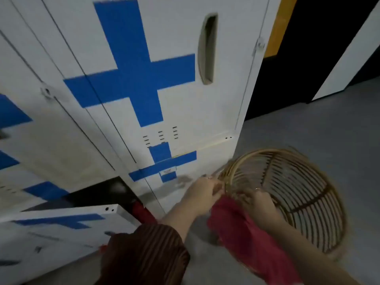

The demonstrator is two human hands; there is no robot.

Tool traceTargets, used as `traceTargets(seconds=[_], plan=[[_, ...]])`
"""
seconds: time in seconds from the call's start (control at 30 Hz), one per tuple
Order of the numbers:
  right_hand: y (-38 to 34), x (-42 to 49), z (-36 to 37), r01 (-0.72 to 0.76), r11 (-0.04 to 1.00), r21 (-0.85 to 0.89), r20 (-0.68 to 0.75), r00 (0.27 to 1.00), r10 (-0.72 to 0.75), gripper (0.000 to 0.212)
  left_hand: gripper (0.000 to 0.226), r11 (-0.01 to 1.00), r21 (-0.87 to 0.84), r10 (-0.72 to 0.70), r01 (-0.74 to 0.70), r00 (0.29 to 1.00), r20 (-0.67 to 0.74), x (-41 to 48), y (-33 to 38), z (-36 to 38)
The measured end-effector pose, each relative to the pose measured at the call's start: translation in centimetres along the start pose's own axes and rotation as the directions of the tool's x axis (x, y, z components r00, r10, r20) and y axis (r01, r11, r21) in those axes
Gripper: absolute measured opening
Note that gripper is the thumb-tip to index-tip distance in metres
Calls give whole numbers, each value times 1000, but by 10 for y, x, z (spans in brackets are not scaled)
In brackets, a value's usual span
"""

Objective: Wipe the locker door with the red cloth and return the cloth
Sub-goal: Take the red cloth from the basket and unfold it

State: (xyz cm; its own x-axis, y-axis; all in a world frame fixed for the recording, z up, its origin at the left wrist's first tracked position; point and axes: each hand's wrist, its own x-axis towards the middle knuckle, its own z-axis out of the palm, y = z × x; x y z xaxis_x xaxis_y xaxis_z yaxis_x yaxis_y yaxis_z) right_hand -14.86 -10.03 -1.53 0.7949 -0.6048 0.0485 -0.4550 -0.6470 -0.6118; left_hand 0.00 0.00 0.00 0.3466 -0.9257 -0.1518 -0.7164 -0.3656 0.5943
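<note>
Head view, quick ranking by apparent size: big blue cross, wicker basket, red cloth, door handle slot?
1. big blue cross and wicker basket: similar span, and the basket is nearer the camera, so unranked
2. red cloth
3. door handle slot

One round woven wicker basket (308, 202) and one red cloth (246, 233). Two bare hands: left hand (205, 192), right hand (261, 204). The white metal locker doors (174, 27) carry perhaps five blue tape crosses (133, 79), those at the left being cut off. One recessed slot handle (207, 48), two round locks (260, 45), three groups of vent slits (160, 135).
</note>
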Motion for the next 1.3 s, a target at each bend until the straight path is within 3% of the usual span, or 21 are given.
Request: traceTargets(seconds=[0.2,0.33,0.53,0.7,0.87,0.97,1.1,1.3], plan=[[46,-15,53,-69,998,3,-10,998,69,29,54,997,45,-59,60,998,-20,11,-34,100],[57,-19,65,-66,998,11,-89,994,67,18,22,996,-75,-67,49,964,-258,8,-44,120],[25,-20,47,56,998,24,-181,982,-50,3,5,925,-378,-56,-31,975,-216,-29,-33,80],[-43,-27,11,216,965,150,-104,974,-202,14,15,883,-457,-95,-107,913,-397,-80,-21,20],[-116,-15,-3,209,927,310,50,971,-235,9,17,780,-581,-184,-231,804,-566,-124,-24,-50],[-161,-8,3,129,847,516,102,972,-211,21,19,740,-614,-237,-276,747,-621,-147,-36,-90],[-219,0,17,24,647,762,139,970,-200,22,17,753,-591,-263,-289,691,-673,-178,-59,-141],[-301,11,33,19,424,905,75,976,-203,17,21,783,-539,-298,-311,575,-763,-217,-92,-199]])
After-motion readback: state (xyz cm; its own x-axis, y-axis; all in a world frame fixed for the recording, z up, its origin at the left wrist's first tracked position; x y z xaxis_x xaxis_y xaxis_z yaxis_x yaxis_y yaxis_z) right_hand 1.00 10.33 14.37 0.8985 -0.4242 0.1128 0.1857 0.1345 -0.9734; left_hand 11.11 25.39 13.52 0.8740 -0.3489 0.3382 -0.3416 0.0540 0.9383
